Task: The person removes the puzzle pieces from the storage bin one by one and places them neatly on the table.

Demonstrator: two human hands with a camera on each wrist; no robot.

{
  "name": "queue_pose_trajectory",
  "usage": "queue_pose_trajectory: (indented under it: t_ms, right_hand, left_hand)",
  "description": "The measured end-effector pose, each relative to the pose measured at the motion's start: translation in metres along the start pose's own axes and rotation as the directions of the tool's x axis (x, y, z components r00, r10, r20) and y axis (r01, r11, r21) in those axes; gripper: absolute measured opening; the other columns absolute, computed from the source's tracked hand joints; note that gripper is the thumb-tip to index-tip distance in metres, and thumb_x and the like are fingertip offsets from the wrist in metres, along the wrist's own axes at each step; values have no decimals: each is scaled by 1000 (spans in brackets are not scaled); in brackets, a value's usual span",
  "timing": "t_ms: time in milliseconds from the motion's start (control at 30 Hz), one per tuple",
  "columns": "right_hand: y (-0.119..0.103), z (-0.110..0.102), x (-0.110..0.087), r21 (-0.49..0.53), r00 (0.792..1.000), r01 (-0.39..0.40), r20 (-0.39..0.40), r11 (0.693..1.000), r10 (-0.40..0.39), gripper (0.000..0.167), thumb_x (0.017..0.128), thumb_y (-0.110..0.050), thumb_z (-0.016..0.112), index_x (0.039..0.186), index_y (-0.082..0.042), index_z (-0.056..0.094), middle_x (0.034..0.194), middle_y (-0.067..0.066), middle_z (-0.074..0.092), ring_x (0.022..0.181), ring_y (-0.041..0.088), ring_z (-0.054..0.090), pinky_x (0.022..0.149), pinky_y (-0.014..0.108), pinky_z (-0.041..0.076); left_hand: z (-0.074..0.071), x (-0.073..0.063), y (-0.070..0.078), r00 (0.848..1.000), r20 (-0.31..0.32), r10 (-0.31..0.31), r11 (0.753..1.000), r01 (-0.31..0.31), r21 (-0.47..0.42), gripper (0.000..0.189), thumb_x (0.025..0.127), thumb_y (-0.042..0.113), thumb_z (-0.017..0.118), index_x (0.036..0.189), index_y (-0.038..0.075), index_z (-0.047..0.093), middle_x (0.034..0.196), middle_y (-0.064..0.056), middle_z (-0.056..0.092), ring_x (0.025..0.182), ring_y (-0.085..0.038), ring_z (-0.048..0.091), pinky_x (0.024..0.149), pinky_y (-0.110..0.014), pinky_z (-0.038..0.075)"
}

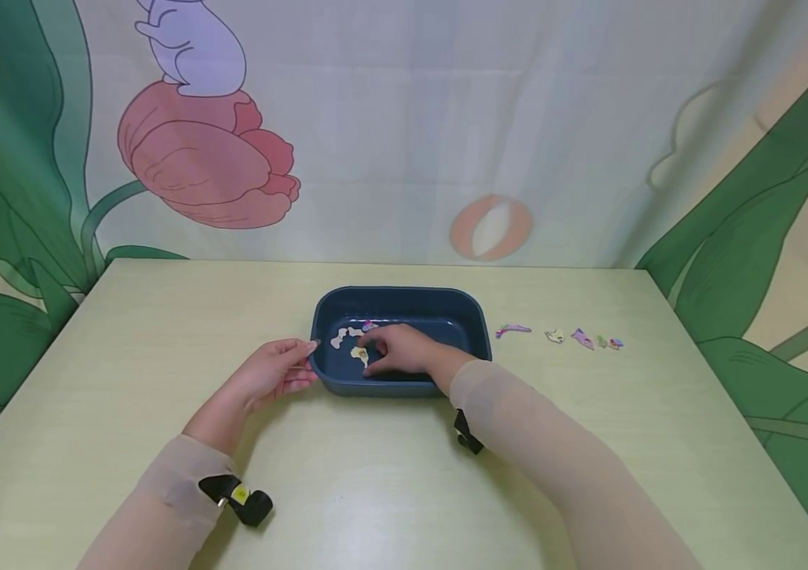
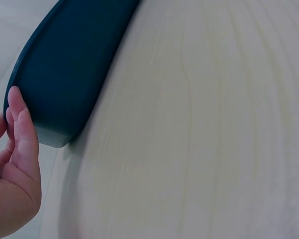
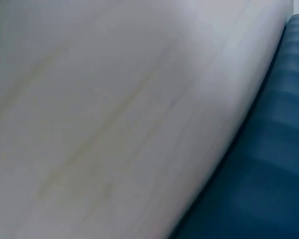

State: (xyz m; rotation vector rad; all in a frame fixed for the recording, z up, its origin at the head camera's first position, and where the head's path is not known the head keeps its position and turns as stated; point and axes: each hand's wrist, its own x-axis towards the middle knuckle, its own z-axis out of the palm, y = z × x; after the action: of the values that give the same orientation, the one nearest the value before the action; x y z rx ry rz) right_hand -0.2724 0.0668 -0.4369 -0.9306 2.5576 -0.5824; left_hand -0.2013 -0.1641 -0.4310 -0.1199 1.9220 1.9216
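Fingers (image 1: 379, 334) of a person's right hand (image 1: 409, 350) were spread at a yellow-and-white cutout (image 1: 360, 355) inside a dark blue rectangular basin (image 1: 404, 389), as seen by the head camera. The yellow-and-white cutout lay on the basin floor, just left of the gap between thumb and index finger. Its longer axis ran roughly away from the person, one end toward the index finger and the other toward the thumb; whether either touched it could not be told. Of the two hands, the right was clearly nearer. A white cutout (image 1: 337, 339) and a pink-and-purple piece (image 1: 370, 325) lay just beyond, while a row of small cutouts (image 1: 583, 339) stretched across the tabletop (image 1: 375, 491) to the basin's right. At the opposite end, the left hand (image 1: 278, 374) pinched the basin's rim.

From the left wrist, the thumb and fingers held that rim, fingertips against the outer wall; the basin's contents were hidden.

From the right wrist, the basin's wall filled the right edge beside bare tabletop; neither the right fingers nor the yellow-and-white cutout appeared.
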Motion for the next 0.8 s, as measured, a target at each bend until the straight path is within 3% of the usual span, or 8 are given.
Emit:
queue_pose_trajectory:
  t_ms: [133, 233, 367, 533, 733, 800]
  right_hand:
    - [2, 1, 1, 96, 1000, 22, -15, 995, -20, 34, 79, -22, 76, 108, -9, 66, 64, -3, 41, 60, 11, 39, 60, 21, 32]
    - [2, 2, 1, 119, 1000, 19, -23, 993, -16, 36, 79, -19, 76, 112, -8, 64, 68, -2, 42, 63, 11, 40, 62, 21, 33]
    - [2, 3, 2, 32, 999, 47, -14, 998, -47, 50, 81, -24, 74, 126, -12, 57, 75, -2, 47, 70, 12, 44, 66, 22, 36]
    - [0, 2, 1, -51, 996, 94, 18, 994, -93, 47, 84, -26, 70, 127, -14, 57, 81, -1, 50, 75, 13, 47, 68, 24, 38]
    - [-4, 0, -2, -214, 989, 132, 100, 968, -113, 50, 89, -39, 62, 135, -23, 50, 93, 0, 51, 81, 14, 49, 73, 26, 41]
    - [-8, 0, -2, -256, 988, 119, 121, 959, -90, 55, 88, -44, 61, 138, -25, 47, 104, 3, 54, 90, 16, 52, 81, 27, 43]
  left_hand:
    - [0, 0, -1, 1000, 2, 5, 1000, -5, -3, 39, 97, 27, 52, 110, -9, 49, 76, -5, 59, 70, -15, 65, 68, -24, 54]
    - [0, 0, -1, 1000, 2, 5, 1000, -5, -4, 39, 97, 27, 51, 111, -9, 49, 77, -5, 60, 70, -15, 65, 68, -24, 54]
    - [-1, 0, -2, 1000, -5, 2, 1000, -2, 2, 39, 97, 27, 52, 110, -9, 49, 77, -5, 59, 71, -15, 65, 68, -23, 54]
    - [-1, -1, -1, 1000, -3, 3, 1000, -3, 10, 39, 97, 28, 52, 110, -9, 50, 77, -5, 59, 71, -15, 65, 67, -23, 54]
    - [-1, -2, 0, 1000, 7, 3, 1000, -3, 7, 37, 96, 29, 52, 107, -7, 51, 77, -5, 60, 71, -15, 65, 67, -22, 54]
    - [-1, -2, 0, 1000, 9, 2, 1000, -2, 8, 35, 96, 29, 52, 105, -5, 52, 78, -6, 60, 71, -15, 65, 67, -22, 53]
